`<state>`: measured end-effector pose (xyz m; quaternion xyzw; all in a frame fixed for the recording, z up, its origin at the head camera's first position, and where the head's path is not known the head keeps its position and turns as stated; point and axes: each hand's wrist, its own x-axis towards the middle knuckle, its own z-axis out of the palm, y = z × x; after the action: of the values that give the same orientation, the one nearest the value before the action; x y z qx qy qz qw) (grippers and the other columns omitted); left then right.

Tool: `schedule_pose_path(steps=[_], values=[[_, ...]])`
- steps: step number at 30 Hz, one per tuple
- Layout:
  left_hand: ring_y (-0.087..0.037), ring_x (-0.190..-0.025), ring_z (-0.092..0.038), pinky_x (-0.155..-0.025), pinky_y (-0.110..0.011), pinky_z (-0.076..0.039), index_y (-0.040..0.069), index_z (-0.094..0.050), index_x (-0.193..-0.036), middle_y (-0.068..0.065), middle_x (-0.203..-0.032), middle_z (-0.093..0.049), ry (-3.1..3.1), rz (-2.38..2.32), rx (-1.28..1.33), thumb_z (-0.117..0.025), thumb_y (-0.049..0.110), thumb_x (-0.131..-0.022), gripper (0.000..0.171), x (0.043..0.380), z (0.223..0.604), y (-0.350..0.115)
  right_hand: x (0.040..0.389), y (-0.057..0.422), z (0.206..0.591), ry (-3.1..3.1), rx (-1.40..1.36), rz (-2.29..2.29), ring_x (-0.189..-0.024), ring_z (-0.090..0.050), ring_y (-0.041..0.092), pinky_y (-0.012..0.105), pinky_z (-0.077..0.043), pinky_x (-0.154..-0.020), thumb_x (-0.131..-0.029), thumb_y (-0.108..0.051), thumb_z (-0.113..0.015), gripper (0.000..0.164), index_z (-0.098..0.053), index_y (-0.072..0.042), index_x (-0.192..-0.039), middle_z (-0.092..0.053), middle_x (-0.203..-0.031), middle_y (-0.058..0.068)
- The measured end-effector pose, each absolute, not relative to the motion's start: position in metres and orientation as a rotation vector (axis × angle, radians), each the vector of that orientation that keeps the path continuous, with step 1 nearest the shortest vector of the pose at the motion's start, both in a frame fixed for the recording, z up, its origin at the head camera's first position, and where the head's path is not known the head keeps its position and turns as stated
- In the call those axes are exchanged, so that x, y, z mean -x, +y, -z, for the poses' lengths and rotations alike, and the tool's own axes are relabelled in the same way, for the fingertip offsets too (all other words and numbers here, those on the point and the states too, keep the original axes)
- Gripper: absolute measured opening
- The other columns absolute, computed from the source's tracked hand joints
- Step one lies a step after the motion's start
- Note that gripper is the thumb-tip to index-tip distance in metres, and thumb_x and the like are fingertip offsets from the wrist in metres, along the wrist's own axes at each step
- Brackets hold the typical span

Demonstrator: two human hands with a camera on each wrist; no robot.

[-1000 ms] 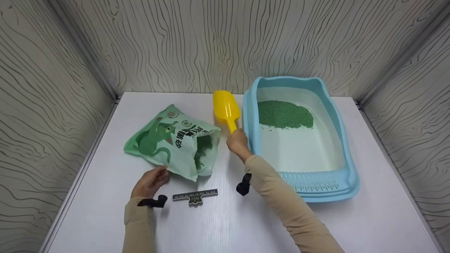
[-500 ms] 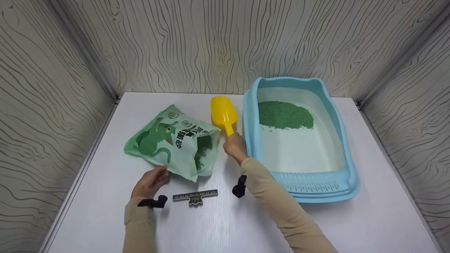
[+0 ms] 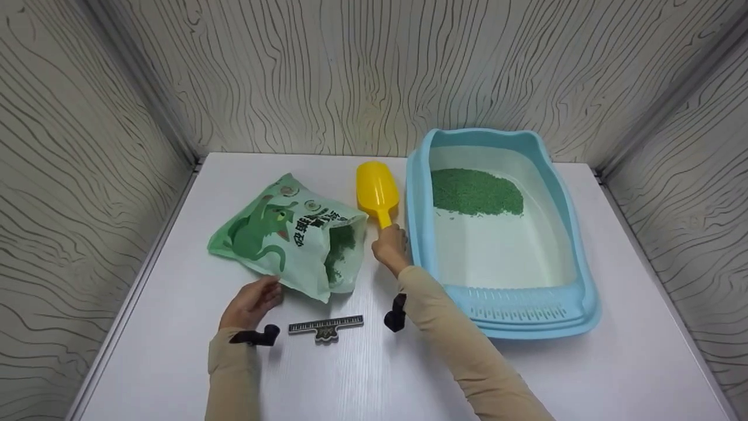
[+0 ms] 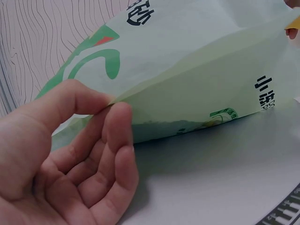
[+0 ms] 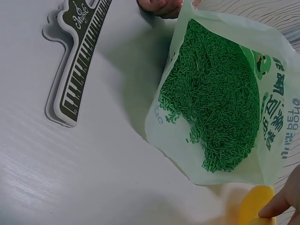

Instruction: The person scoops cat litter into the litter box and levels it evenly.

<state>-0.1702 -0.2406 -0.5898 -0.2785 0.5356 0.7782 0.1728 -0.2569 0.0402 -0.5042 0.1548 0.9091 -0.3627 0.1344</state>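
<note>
A pale green bag (image 3: 304, 263) of cat litter lies on its side, its open mouth facing right. Green pellets (image 5: 213, 93) fill much of that mouth in the right wrist view. My left hand (image 3: 251, 303) pinches the bag's near side edge between thumb and forefinger, as the left wrist view shows closely. Between bag and litter box, my right hand (image 3: 390, 245) grips the handle of a yellow scoop (image 3: 377, 186). The scoop's bowl points toward the back wall, with no pellets visible in it. Fingers cover most of the handle.
On the right stands a light blue litter box (image 3: 422, 222), with a heap of green pellets (image 3: 478, 193) toward its back left. A black-and-white clip with piano-key print (image 3: 326, 326) lies in front of the bag. Patterned panels (image 3: 350, 76) enclose the white table.
My right hand has drawn the scoop slightly toward me, beside the litter box. It shifted left, then a little back right. The left hand keeps its place on the bag.
</note>
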Motion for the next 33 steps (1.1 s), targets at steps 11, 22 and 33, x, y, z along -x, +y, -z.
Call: schedule_pose_path(steps=[11,22,33], values=[[-0.010,-0.073,-0.061,-0.074,-0.026,-0.054,0.011,-0.066,-0.076,0.002,-0.072,-0.065,1.511,-2.220,0.776,-0.064,0.013,-0.089,0.012,0.170,0.590,-0.241,0.258,0.042,0.515,2.679,-0.517,1.027,-0.115,-0.055,0.031,0.042,-0.045,-0.104,-0.093,-0.007,-0.055,0.043,-0.041,0.006,-0.131,-0.052,-0.123,0.021],[-0.009,-0.074,-0.062,-0.075,-0.026,-0.054,0.011,-0.066,-0.078,0.002,-0.073,-0.065,1.529,-2.218,0.772,-0.063,0.013,-0.089,0.012,0.169,0.589,-0.240,0.255,0.044,0.522,2.771,-0.451,0.878,-0.110,-0.061,0.033,0.041,-0.051,-0.098,-0.093,-0.004,-0.053,0.037,-0.045,0.012,-0.125,-0.058,-0.117,0.024],[-0.009,-0.076,-0.062,-0.076,-0.026,-0.054,0.011,-0.066,-0.081,0.002,-0.074,-0.065,1.561,-2.195,0.773,-0.065,0.014,-0.088,0.008,0.169,0.589,-0.240,0.248,0.048,0.527,2.892,-0.318,0.776,-0.097,-0.065,0.034,0.043,-0.054,-0.086,-0.090,0.000,-0.053,0.030,-0.051,0.016,-0.116,-0.062,-0.106,0.026]])
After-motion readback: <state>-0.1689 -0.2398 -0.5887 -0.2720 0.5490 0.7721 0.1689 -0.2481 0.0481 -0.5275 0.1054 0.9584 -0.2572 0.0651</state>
